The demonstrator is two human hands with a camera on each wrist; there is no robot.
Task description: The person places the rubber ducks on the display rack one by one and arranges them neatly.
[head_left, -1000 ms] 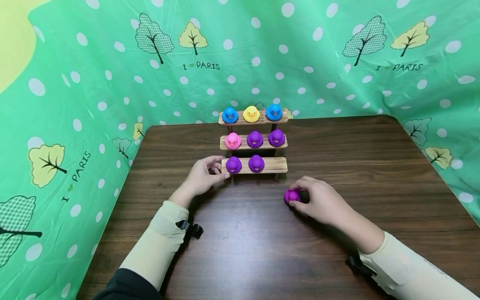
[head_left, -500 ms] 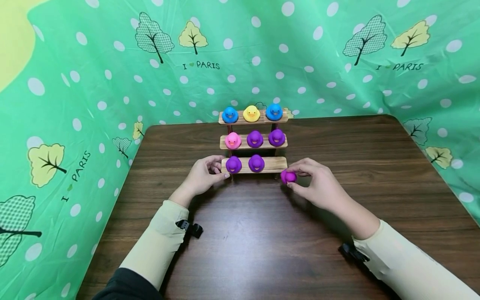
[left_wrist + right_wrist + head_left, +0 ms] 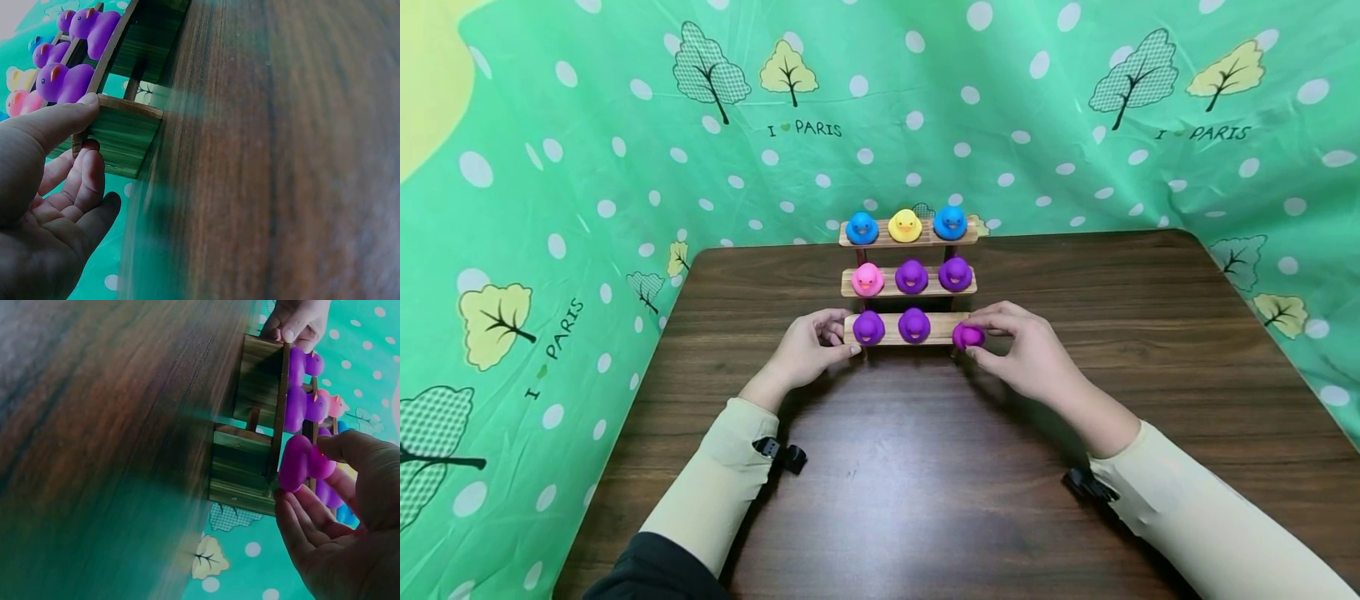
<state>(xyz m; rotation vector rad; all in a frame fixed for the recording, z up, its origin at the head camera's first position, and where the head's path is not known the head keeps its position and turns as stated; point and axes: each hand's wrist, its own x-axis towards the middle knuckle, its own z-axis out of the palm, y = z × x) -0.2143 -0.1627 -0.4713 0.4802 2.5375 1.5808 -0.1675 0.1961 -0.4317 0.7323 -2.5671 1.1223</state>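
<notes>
A three-tier wooden display stand [image 3: 940, 328] holds small rubber ducks in rows. My left hand [image 3: 811, 348] grips the left end of its lowest shelf; in the left wrist view the thumb [image 3: 69, 119] lies on the shelf's end and the fingers curl below. Between thumb and fingers, my right hand [image 3: 1030, 354] pinches a magenta-purple rubber duck [image 3: 299, 464] at the right end of that shelf. Two purple ducks, a left one [image 3: 868, 328] and a middle one [image 3: 914, 326], sit beside it. The middle shelf bears a pink duck [image 3: 868, 280] and two purple ones.
On the top shelf sit a blue duck [image 3: 862, 227], a yellow duck [image 3: 905, 226] and another blue duck [image 3: 951, 222]. The stand is on a dark wooden table [image 3: 880, 492], near its back edge. A green polka-dot cloth [image 3: 925, 100] hangs behind and at the sides.
My right hand has carried the magenta-purple duck from the table up and leftward to the right end of the lowest shelf. The left hand has stayed on the stand.
</notes>
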